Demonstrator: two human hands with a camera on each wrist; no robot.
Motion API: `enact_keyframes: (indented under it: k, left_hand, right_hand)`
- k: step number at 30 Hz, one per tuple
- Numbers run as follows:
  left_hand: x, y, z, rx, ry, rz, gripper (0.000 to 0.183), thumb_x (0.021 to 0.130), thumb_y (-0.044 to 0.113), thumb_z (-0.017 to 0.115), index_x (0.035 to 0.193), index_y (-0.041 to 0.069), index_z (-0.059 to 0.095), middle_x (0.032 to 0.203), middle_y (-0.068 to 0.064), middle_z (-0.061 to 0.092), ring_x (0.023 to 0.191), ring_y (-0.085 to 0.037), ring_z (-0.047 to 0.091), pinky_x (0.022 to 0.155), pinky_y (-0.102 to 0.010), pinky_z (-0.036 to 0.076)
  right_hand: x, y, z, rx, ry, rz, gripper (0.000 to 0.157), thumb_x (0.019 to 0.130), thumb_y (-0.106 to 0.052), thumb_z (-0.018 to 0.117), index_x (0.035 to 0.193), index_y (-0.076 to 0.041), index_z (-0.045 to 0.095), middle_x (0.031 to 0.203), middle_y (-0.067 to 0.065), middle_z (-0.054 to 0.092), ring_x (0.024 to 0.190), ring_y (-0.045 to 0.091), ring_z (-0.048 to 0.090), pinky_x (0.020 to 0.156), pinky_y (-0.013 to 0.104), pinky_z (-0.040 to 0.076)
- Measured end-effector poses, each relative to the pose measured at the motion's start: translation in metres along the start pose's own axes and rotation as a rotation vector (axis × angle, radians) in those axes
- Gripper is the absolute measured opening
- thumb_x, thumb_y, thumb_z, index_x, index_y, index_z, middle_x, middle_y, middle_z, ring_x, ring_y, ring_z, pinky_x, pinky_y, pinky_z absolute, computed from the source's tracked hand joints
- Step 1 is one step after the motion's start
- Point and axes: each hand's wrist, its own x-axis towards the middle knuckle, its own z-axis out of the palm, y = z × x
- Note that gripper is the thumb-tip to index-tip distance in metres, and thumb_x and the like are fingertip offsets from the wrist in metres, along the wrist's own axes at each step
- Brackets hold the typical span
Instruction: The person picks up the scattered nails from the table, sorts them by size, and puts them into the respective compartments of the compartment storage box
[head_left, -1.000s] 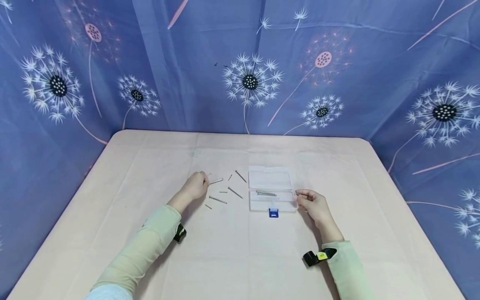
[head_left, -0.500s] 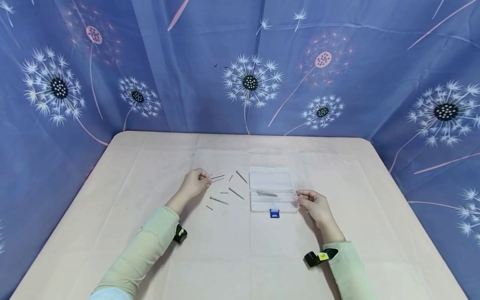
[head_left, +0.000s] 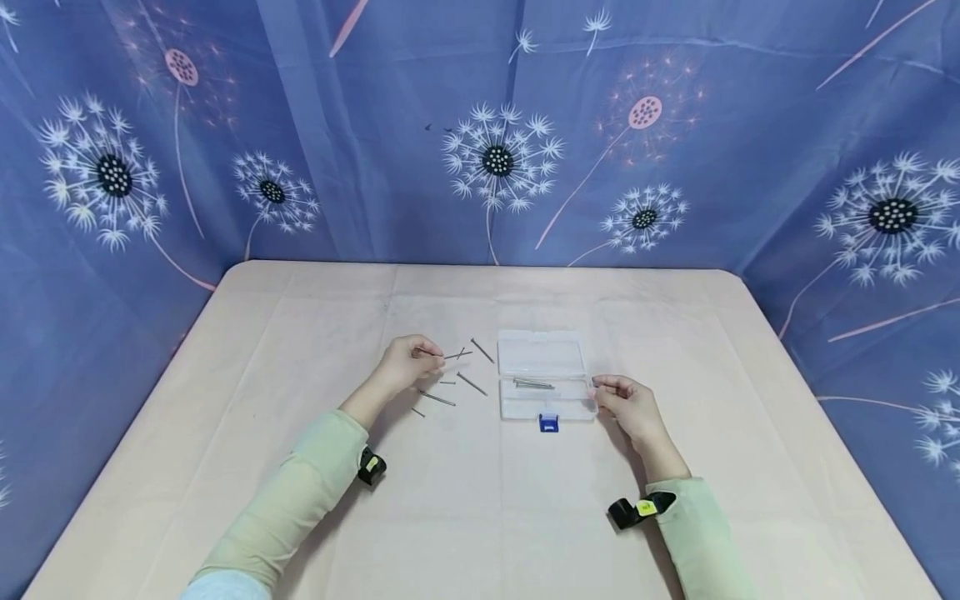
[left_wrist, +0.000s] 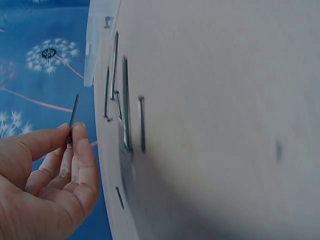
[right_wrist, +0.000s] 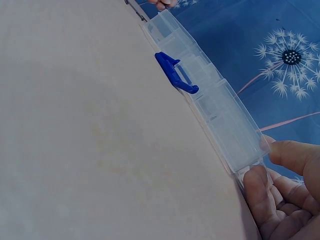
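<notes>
My left hand [head_left: 403, 367] pinches a nail [left_wrist: 74, 112] between thumb and fingertips, its point directed toward the box and its head near the fingers. It is raised over several loose nails [head_left: 472, 384] of long and short sizes on the table. To their right lies a clear plastic box [head_left: 512, 410], lid [head_left: 540, 353] folded back, with a blue latch [head_left: 549, 423] at the front. Several long nails [head_left: 534, 384] lie together in its rear compartment. My right hand [head_left: 632, 412] grips the box's right end, thumb on one side and fingers on the other in the right wrist view.
A pale cloth covers the table [head_left: 480, 517]. Blue dandelion-printed curtain [head_left: 375, 167] encloses its back and both sides. Black wrist cameras [head_left: 372, 467] sit at both cuffs. One long nail [head_left: 482, 350] lies close to the box's left edge.
My left hand has lifted the nail from the table and carried it a little to the right, toward the box. My right hand stays at the box's end.
</notes>
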Motion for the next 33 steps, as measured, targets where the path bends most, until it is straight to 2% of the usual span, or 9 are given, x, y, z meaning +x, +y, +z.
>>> enact_keyframes:
  k: [6,12,24,33]
  left_hand:
    - [0.0,0.009,0.012,-0.064,-0.043,-0.01,0.013,0.087,-0.004,0.062,0.097,-0.01,0.061,0.082,-0.015,0.066,0.075,-0.023,0.069,0.073,-0.032,0.058]
    - [0.001,0.015,0.023,-0.044,-0.068,0.016,0.014,0.085,-0.002,0.064,0.096,-0.009,0.062,0.09,-0.021,0.069,0.081,-0.028,0.07,0.073,-0.03,0.058]
    - [0.0,0.029,0.045,0.034,-0.097,0.065,0.011,0.084,0.002,0.066,0.093,-0.004,0.066,0.088,-0.017,0.07,0.071,-0.017,0.068,0.068,-0.029,0.057]
    - [0.0,0.037,0.061,0.014,-0.147,0.073,0.012,0.083,0.0,0.066,0.094,-0.006,0.064,0.089,-0.019,0.069,0.079,-0.031,0.07,0.072,-0.034,0.058]
  right_hand:
    - [0.001,0.0,-0.001,0.002,-0.001,-0.005,0.035,0.09,-0.006,0.058,0.12,0.011,0.054,0.083,-0.008,0.062,0.071,0.0,0.057,0.064,0.015,0.052]
    - [0.002,0.001,-0.002,0.0,0.007,0.004,0.037,0.089,-0.007,0.06,0.121,0.01,0.054,0.082,-0.008,0.062,0.072,0.0,0.057,0.065,0.015,0.052]
    - [0.0,0.0,-0.001,0.017,0.017,0.01,0.039,0.087,-0.007,0.064,0.12,0.011,0.054,0.084,-0.006,0.061,0.068,0.0,0.056,0.062,0.014,0.051]
    - [-0.001,-0.001,-0.001,0.027,0.008,-0.003,0.038,0.088,-0.006,0.063,0.121,0.011,0.054,0.083,-0.006,0.061,0.07,0.0,0.057,0.063,0.014,0.052]
